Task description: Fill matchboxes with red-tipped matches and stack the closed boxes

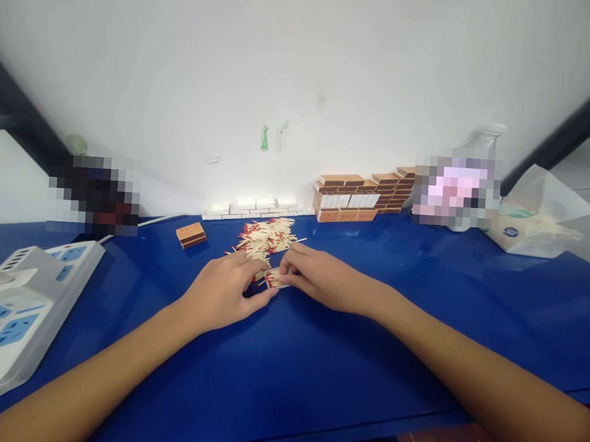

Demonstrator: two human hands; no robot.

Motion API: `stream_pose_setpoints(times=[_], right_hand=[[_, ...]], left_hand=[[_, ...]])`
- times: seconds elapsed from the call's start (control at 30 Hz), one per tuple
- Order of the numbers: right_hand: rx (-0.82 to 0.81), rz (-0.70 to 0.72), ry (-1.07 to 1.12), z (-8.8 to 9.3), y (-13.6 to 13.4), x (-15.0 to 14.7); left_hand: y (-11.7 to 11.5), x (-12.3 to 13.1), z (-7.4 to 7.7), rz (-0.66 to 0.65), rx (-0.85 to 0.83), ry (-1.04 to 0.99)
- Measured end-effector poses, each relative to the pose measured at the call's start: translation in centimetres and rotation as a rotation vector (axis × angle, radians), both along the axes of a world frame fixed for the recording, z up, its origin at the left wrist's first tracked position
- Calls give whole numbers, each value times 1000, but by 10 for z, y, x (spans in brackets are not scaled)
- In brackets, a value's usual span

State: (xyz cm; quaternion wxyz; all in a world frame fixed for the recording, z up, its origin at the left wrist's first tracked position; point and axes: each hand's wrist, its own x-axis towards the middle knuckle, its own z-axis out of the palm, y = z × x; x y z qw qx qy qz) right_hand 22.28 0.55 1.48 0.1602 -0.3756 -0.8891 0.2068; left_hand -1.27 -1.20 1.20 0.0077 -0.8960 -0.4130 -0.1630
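A heap of red-tipped matches [268, 238] lies on the blue table [316, 369]. Just in front of it, my left hand [223, 291] and my right hand [316, 276] meet over a small white matchbox tray [274, 279] with a few matches in it. My left hand curls round the tray from the left, thumb under it. My right hand pinches the tray's right end with closed fingers. A single brown matchbox [191, 234] sits to the left of the heap.
Stacked brown matchboxes [364, 195] and a row of white trays [256, 210] line the wall. A white power strip [14, 310] lies at the left. A tissue pack in a plastic bag [534, 226] sits at the right.
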Motion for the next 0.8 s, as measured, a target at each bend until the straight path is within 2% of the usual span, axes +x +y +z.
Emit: stream_pose_setpoints(times=[0.37,0.67,0.8], right_hand=[[77,16,3,2,6,8],[81,17,-1,0,7,5],[102,21,61,1,4,2]], left_hand=[[-1,-2,1,-13,-7,2],[-1,-1,1,-14,-2,10],[-1,0,2,-25,0,12]])
